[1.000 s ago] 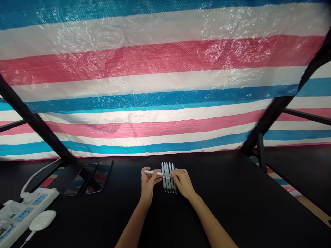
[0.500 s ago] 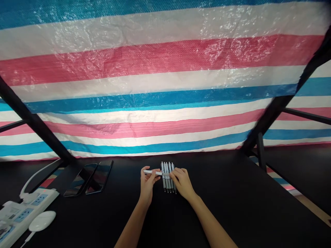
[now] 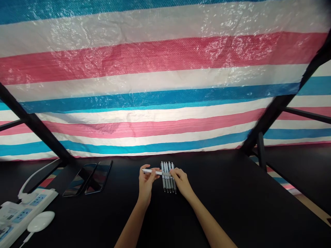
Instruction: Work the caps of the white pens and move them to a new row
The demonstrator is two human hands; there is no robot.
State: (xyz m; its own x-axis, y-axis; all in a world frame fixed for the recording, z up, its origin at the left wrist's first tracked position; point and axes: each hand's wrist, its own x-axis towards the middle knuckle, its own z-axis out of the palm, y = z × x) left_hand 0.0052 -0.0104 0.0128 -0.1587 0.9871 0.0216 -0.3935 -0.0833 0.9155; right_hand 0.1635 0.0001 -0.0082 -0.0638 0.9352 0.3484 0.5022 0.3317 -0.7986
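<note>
A white pen (image 3: 153, 172) with a grey grip lies crosswise between my two hands. My left hand (image 3: 147, 182) is closed on its white barrel, with the thumb along it. At the grey end, the fingers of my right hand (image 3: 181, 181) pinch the pen. Beneath and behind it, several similar white-and-grey pens (image 3: 167, 186) rest side by side on the black table (image 3: 165, 220), their clicker ends pointing away from me. My right hand partly covers the rightmost of the row.
Two dark phones (image 3: 80, 179) lie at the left, overlapping. A white power strip (image 3: 28, 212) with plugs and a white rounded charger (image 3: 41, 221) sit at the lower left. Black frame bars (image 3: 49, 136) rise on both sides before a striped sheet (image 3: 155, 127).
My left hand has shifted very slightly left with the pen, and the right hand has moved slightly left. The row of pens stays as it was.
</note>
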